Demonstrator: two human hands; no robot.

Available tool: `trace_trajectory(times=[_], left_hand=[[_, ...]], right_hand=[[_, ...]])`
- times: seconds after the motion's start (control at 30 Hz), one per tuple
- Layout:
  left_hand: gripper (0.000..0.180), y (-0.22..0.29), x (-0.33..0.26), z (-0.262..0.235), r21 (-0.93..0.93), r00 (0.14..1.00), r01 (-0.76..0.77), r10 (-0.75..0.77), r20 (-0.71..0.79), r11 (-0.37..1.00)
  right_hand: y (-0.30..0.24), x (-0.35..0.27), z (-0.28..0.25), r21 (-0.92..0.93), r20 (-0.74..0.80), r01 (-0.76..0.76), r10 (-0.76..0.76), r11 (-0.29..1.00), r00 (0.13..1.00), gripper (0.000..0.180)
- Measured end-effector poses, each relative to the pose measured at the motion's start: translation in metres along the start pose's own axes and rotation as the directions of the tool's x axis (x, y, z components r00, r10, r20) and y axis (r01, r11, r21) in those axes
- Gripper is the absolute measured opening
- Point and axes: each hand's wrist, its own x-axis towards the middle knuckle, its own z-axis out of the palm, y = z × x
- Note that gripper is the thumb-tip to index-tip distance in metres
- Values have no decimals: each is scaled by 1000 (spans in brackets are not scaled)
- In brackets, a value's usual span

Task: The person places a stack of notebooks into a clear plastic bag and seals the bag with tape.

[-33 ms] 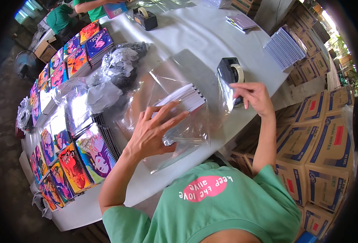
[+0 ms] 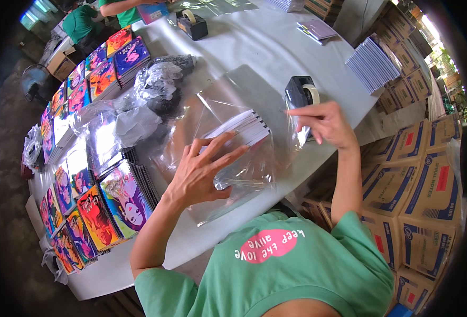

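A stack of spiral notebooks [image 2: 238, 128], white page edges showing, lies in a clear plastic wrapper [image 2: 244, 182] on the table in front of me. My left hand [image 2: 204, 166] rests on it with fingers spread, pressing the plastic against the stack. Just right of the stack, a loose flap of the clear plastic [image 2: 296, 136] stands up. Over that flap hovers my right hand [image 2: 326, 126], its index finger stretched leftward and the other fingers loosely bent; I see nothing held in it. Close behind that hand stands a black tape dispenser [image 2: 298, 91] with a pale roll.
Colourful spiral notebooks [image 2: 96, 216] cover the table's left side, beside crumpled plastic bags [image 2: 154, 90]. A second tape dispenser [image 2: 192, 25] and a person's arm [image 2: 120, 7] are at the far side. Notebook stacks [image 2: 372, 66] sit at the right edge, above cardboard boxes [image 2: 392, 182].
My right hand has shifted slightly left, its index finger reaching further across the upper edge of the plastic flap. My left hand and the wrapped stack stay in place.
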Motion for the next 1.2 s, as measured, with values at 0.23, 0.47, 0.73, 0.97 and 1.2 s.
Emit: trace_trajectory(times=[0.23,0.47,0.73,0.97,1.2], left_hand=[[89,-1,4,2,26,1000,0,0,4,1000],[68,0,-1,1,-6,996,55,-55,-71,998],[13,7,10,42,-513,582,164,-503,-639,842],[39,25,4,39,-371,638,321,-488,-595,872],[29,-8,28,11,-848,555,407,-829,-66,340]], right_hand=[[-50,78,75,-374,546,126,108,919,831,96],[-39,78,36,-660,393,211,91,721,915,101],[84,47,77,370,43,357,-400,858,916,18],[65,49,78,288,103,193,-231,938,968,26],[44,92,69,379,412,-346,178,858,893,44]])
